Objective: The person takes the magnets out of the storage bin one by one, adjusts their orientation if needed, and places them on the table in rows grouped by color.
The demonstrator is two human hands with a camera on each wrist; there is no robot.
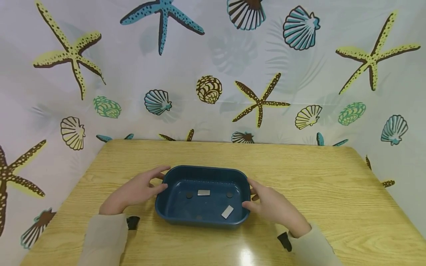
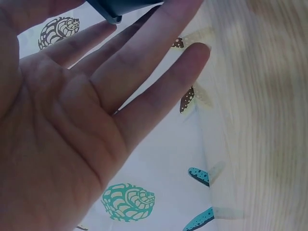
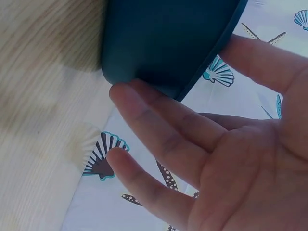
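Left hand point(image 1: 139, 188) and right hand point(image 1: 271, 203) grasped glossy dark-blue tub point(image 1: 199, 223) by short ends, thumbs at rim; tub was between hands, rounded rectangle, smooth walls; couldn't tell if base touched grained wood table point(image 1: 316, 184); inside: two flat silvery rectangles point(image 1: 203, 192), two dark discs point(image 1: 189, 195)

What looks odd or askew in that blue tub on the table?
Only one small thing: inside the blue tub, the flat silvery rectangle near the right front corner lies slanted, while the other silvery rectangle lies nearly in line with the long sides. I see no spill or damage.
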